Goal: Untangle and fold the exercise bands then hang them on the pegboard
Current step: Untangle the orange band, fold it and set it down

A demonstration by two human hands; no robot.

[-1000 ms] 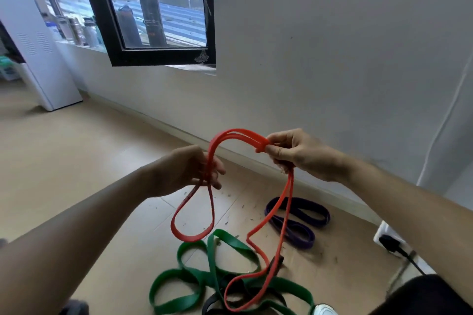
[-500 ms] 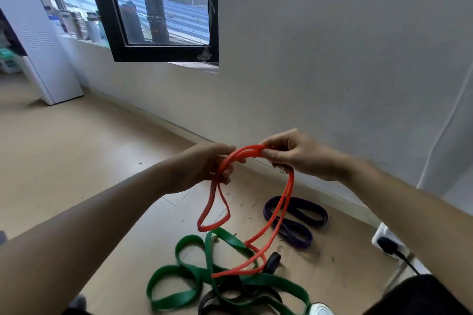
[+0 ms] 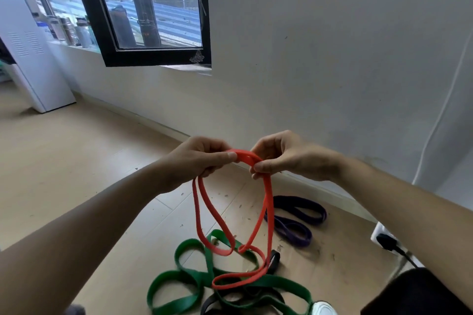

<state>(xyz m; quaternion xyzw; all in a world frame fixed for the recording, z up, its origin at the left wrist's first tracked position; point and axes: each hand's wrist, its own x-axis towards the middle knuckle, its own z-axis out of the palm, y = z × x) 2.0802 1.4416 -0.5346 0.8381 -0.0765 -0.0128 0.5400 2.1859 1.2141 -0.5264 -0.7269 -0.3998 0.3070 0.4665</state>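
Pinching the top of the red band (image 3: 266,202) between thumb and curled fingers, the left hand (image 3: 197,161) and right hand (image 3: 284,156) sit close together, a short arch of band bridging the gap between their fingertips. Below the fingers, the red loops hang down and trail onto the floor (image 3: 76,161). Beneath them lies a green band (image 3: 179,276) in tangled coils, with a black band (image 3: 273,261) partly buried under it; how the two interlock is hard to tell. Right of the hanging loops, a purple band (image 3: 294,222) lies folded near the wall (image 3: 332,59). Farther right, a plug (image 3: 386,243) sits in a white socket.
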